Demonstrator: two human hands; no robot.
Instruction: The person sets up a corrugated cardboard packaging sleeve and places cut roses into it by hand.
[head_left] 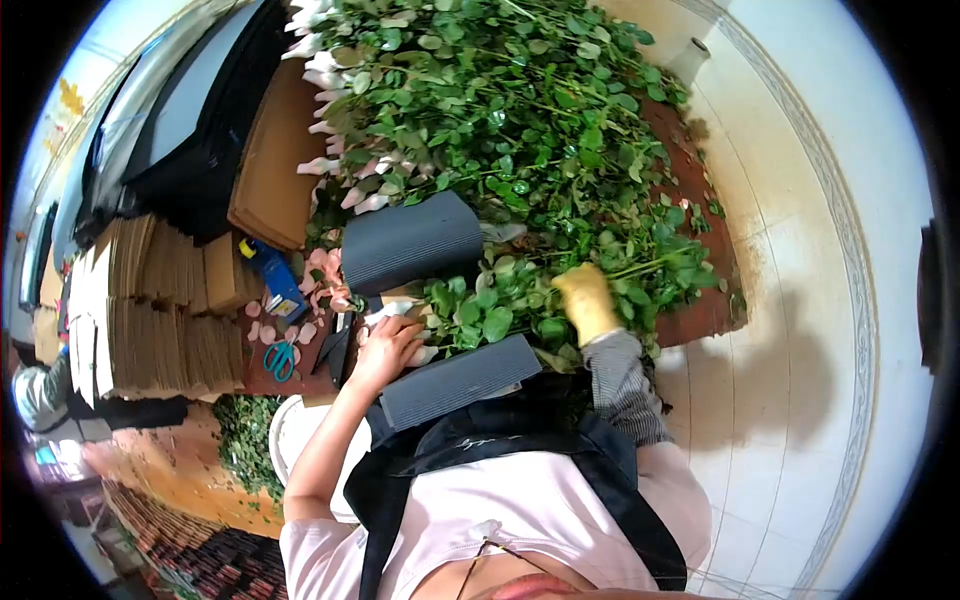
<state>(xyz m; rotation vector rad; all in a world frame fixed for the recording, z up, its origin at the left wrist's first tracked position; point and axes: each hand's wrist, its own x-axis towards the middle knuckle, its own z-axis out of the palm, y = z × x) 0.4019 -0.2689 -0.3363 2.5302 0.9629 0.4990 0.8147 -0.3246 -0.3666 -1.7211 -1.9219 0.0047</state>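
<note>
A bunch of leafy roses [490, 305] lies crosswise in front of my body, between two pieces of dark grey corrugated wrap. Its pale heads [423, 355] point left. My bare left hand [388, 350] curls its fingers over these heads, partly hiding them. At the stem end, my right hand [587, 303], in a yellow glove and striped sleeve, is closed around the stems; leaves cover its fingertips. The nearer wrap sheet [460, 382] runs along my apron. Beyond the bunch, the other wrap [412, 242] curves over.
A large heap of roses [500, 110] covers the table's far side. At left are teal scissors [280, 360], a blue tool [272, 280], a black tool [338, 347], loose petals [322, 275] and stacked cardboard [160, 345]. A white bucket [292, 440] stands below. Another person's sleeve [42, 390] shows far left.
</note>
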